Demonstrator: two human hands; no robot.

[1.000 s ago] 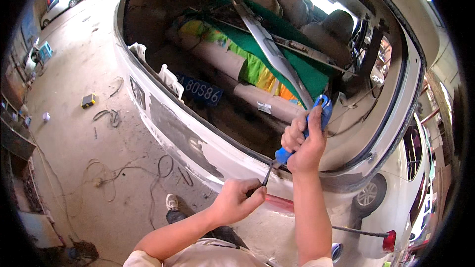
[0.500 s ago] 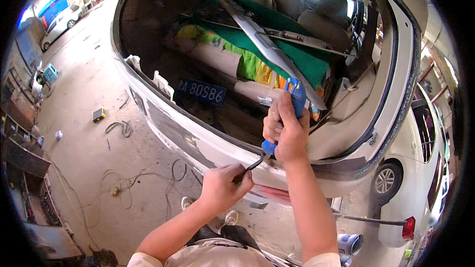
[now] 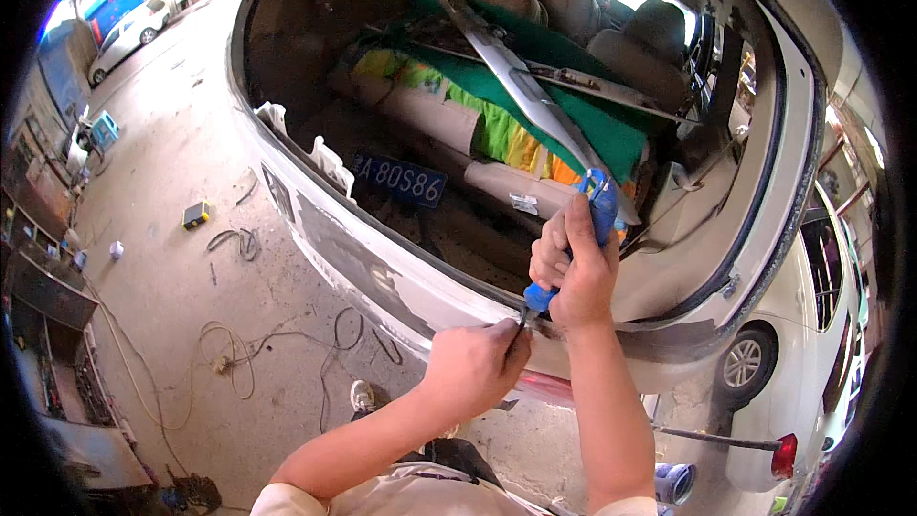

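My right hand (image 3: 578, 268) is closed round the blue handle (image 3: 602, 210) of a hand tool, held tilted over the rear sill of a car. From the handle's lower end a short dark shaft (image 3: 523, 313) runs down to my left hand (image 3: 475, 366), whose fingers pinch it. The tip is hidden in that hand, so I cannot tell the tool's kind. Both hands are over the white rear bumper (image 3: 411, 301), which carries grey patches. Beyond them is the open cargo area, with a blue licence plate (image 3: 399, 182) lying in it.
A long grey trim strip (image 3: 516, 81) slants across a green sheet (image 3: 621, 148) in the cargo area, near cardboard. Cables (image 3: 253, 349) and a yellow-black box (image 3: 196, 215) lie on the floor at left. Another white car (image 3: 788, 325) stands close at right.
My left hand has moved right, closer to my right hand, and less of the dark shaft shows between them. My right hand and the tool have shifted slightly right and down.
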